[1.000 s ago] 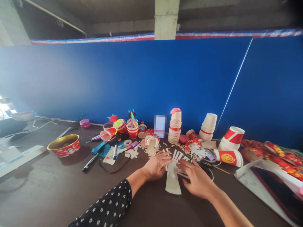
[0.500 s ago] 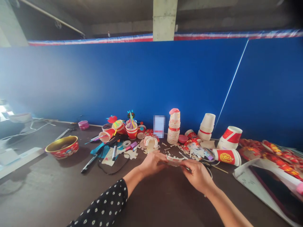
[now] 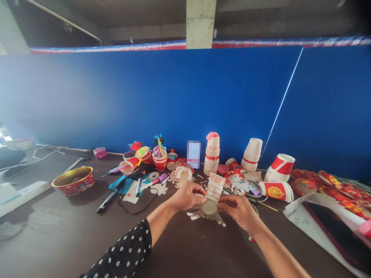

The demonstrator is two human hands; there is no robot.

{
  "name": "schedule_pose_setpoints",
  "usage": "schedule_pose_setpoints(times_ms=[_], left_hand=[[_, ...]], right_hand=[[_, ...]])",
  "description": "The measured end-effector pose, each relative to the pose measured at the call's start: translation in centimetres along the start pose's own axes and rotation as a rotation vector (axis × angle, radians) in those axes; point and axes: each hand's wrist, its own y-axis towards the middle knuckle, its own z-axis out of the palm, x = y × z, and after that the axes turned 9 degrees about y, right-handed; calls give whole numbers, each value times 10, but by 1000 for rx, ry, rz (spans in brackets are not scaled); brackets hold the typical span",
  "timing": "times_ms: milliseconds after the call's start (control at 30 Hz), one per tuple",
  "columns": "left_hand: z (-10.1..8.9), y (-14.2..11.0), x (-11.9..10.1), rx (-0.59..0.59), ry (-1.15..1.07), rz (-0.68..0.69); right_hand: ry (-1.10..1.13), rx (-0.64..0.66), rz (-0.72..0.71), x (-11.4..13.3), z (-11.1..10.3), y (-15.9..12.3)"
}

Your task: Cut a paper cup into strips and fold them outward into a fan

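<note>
Between my two hands is a cut-open paper cup (image 3: 215,187), with a white upright panel marked in red lines. Below that panel shows its pale round bottom, and narrow cut strips spread out at the lower side. My left hand (image 3: 187,196) pinches the cup's left edge between thumb and fingers. On the opposite edge, my right hand (image 3: 240,213) grips it the same way. Just behind my left hand lies another cut cup piece (image 3: 184,174) with a scalloped white rim, partly hidden by my fingers.
A stack of paper cups (image 3: 212,156) stands at the back, with more white cups (image 3: 251,155) to its right. One red-and-white cup (image 3: 276,191) lies sideways. A gold-lined red bowl (image 3: 74,180), a marker (image 3: 138,187) and paper scraps sit left; a dark tablet (image 3: 333,227) lies right.
The cut cup has been turned in my hands: its red-lined panel now stands up and its round bottom and strips show. Both hands stay on it, and the view has shifted slightly.
</note>
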Motion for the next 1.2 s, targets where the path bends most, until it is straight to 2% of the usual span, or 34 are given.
schedule_pose_setpoints(times_ms=[133, 267, 333, 433, 533, 633, 733, 833, 1000, 1200], left_hand=[[2, 0, 3, 5, -143, -59], [4, 0, 2, 27, -143, -137], [2, -1, 2, 65, -215, -167], [-7, 0, 7, 110, -464, -229], [-14, 4, 19, 57, -791, -261], [-9, 6, 30, 72, -982, -264], [4, 6, 35, 74, -976, -322], [15, 5, 32, 23, -879, -332], [20, 3, 25, -64, -747, -300], [20, -2, 33, -43, -957, -299]], right_hand=[[229, -32, 94, 5, 5, -3], [339, -44, 167, 7, 10, -4], [396, -68, 192, 6, 12, -4], [494, -126, 214, 1, 11, -3], [572, -194, 233, -4, 8, -2], [666, -263, 247, -10, 4, 0], [682, -328, 265, -13, 4, 2], [632, -359, 251, -14, 6, 4], [556, -400, 214, -16, 10, 4], [606, -439, 212, -22, 12, 4]])
